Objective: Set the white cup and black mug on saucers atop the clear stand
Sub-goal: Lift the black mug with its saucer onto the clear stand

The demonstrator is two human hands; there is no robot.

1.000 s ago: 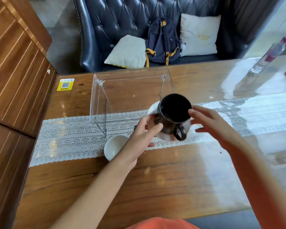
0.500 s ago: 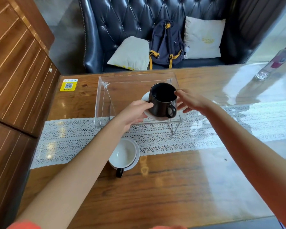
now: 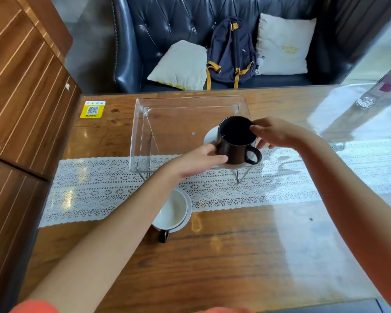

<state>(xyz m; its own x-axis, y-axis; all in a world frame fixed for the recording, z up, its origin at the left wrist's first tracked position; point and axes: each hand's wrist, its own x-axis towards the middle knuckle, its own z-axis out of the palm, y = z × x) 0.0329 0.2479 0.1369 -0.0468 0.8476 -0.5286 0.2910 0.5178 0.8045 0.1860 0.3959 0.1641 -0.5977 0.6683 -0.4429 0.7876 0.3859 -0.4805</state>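
- Now the black mug [image 3: 235,141] sits on a white saucer [image 3: 211,136] at the right front of the clear stand [image 3: 178,127].
- The left hand [image 3: 196,161] pinches the saucer's near edge.
- The right hand [image 3: 275,132] touches the mug's rim, fingers loosely spread.
- The white cup [image 3: 173,211] rests on its saucer on the counter [image 3: 235,256].

A glossy wooden table [image 3: 235,256] is covered crosswise by a white lace runner [image 3: 99,190], with a clear stand [image 3: 178,123], a yellow QR sticker [image 3: 92,109] and a saucered white cup [image 3: 173,211] set on it.
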